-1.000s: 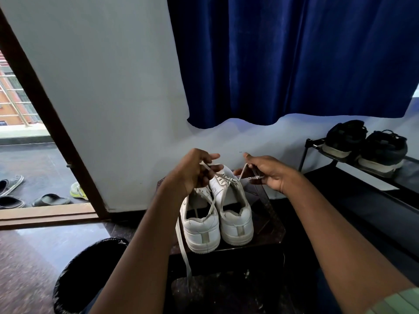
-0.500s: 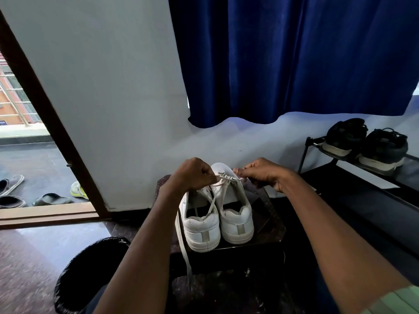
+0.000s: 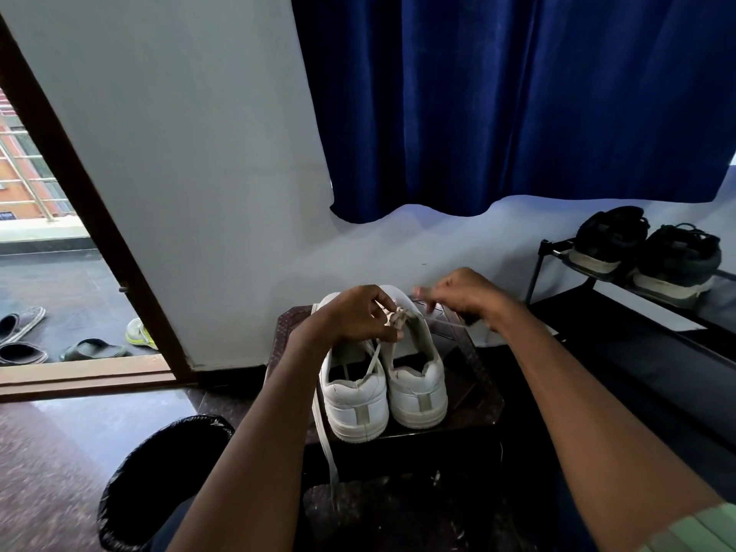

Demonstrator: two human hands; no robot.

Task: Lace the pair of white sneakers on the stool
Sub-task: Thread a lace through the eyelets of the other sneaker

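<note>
The left hand is curling its fingers round the lace over the tongue of the right-hand white sneaker, pinching the gathered strands there. The right hand is blurred, its fingers bent just beyond that shoe's toe; it is seemingly pinching a lace end, though the blur is leaving that unsure. Both sneakers are sitting side by side, heels toward the camera, on the dark stool. A loose lace is hanging from the left-hand white sneaker down past the stool's edge. A black-lined bin is standing to the left, and dark shoes are resting on a rack to the right.
</note>
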